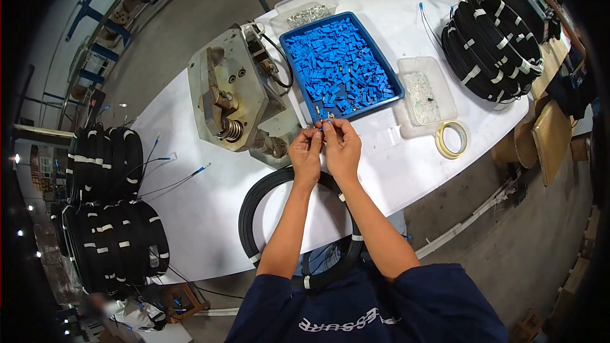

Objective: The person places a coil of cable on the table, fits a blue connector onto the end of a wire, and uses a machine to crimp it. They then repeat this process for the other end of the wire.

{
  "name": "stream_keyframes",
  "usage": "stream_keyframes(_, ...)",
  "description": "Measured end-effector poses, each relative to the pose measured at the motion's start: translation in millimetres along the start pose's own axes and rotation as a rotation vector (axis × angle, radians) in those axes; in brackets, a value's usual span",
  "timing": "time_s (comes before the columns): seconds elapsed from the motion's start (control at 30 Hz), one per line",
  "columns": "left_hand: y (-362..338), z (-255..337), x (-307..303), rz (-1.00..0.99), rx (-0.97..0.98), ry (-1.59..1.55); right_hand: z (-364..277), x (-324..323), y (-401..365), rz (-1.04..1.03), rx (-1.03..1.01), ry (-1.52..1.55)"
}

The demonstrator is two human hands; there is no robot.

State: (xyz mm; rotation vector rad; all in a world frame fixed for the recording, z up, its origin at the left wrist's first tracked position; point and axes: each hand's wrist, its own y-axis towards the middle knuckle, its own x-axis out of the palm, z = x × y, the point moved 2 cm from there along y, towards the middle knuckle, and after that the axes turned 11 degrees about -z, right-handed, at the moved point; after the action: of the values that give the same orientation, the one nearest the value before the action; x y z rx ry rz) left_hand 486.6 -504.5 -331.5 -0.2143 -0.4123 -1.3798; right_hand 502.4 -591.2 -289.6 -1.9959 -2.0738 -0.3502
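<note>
My left hand (305, 154) and my right hand (343, 147) meet in front of the blue tray, fingertips pinched together. Between them is a small blue connector (327, 123), mostly hidden by the fingers. Both hands are closed on it, as far as the small visible part shows. Just beyond the fingertips, the blue tray (384, 107) is filled with many loose blue plastic connector pieces (343, 57). Below my hands a coil of black cable (250, 221) hangs over the table's near edge, bound with white tape.
A metal press (206, 108) with a spring stands left of the tray. Clear plastic boxes (427, 92) and a tape roll (450, 139) sit at right. Bundled black cable coils (492, 47) lie far right, more coils (114, 241) at left. Blue-tipped cable ends (202, 169) reach onto the white table.
</note>
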Motion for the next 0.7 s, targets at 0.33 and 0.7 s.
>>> stream_keyframes(0.33,1,-2,-2,-0.001,0.008,-0.025,3,6,-1,0.042,-0.055,-0.050)
stream_keyframes(0.7,5,-3,1,0.007,0.015,-0.079,-15,0,6,-0.061,0.003,-0.135)
